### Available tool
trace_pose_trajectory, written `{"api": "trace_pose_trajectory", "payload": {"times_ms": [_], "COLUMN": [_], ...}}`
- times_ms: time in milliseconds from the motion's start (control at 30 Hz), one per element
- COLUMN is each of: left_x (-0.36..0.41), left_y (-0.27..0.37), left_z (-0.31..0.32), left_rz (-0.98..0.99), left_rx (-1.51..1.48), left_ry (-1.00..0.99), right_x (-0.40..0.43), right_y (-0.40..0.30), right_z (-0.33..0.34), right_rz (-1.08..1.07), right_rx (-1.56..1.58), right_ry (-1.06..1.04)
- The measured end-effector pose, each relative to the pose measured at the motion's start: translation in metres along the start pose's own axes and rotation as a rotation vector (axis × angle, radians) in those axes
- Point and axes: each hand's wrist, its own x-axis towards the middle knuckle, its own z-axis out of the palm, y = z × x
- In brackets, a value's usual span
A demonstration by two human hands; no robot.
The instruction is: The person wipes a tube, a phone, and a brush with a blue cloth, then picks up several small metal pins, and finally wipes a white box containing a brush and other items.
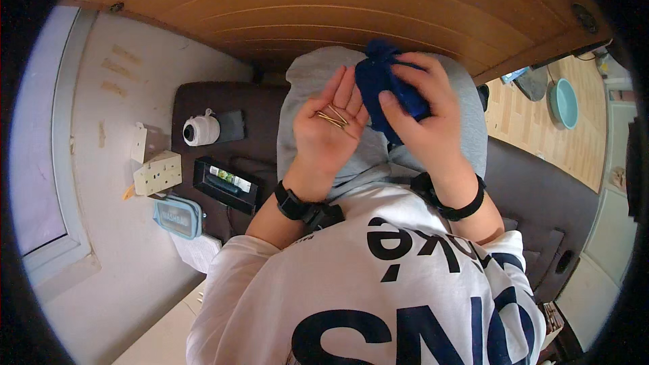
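Note:
My left hand lies palm up above my lap, with several thin gold-coloured metal pins resting on the palm and the base of the fingers. Close beside it on the right, my right hand grips a dark blue fabric pouch, thumb on the near face and fingers around the far side. The pouch's bunched end points away from me. The tips of the left fingers are near the pouch's left edge; whether they touch it I cannot tell. What the pouch holds is hidden.
A brown wooden panel rises just beyond my knees. On the dark seat at left are a white round device, a black open box and a light blue wash bag. A teal basin stands on the floor at right.

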Motion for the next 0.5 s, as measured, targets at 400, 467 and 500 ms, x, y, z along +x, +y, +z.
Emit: {"api": "trace_pose_trajectory", "payload": {"times_ms": [400,467,500], "left_x": [0.002,0.004,0.005], "left_y": [-0.015,-0.012,-0.011], "left_z": [0.024,0.02,0.019], "left_rz": [0.164,0.121,0.081], "left_rx": [0.229,0.241,0.252], "left_ry": [0.168,0.175,0.183], "right_x": [-0.022,-0.016,-0.013], "right_y": [-0.018,-0.006,0.001], "right_z": [0.025,0.028,0.029], "right_rz": [-0.215,-0.184,-0.153], "right_rx": [-0.326,-0.372,-0.414], "right_ry": [-0.498,-0.426,-0.356]}}
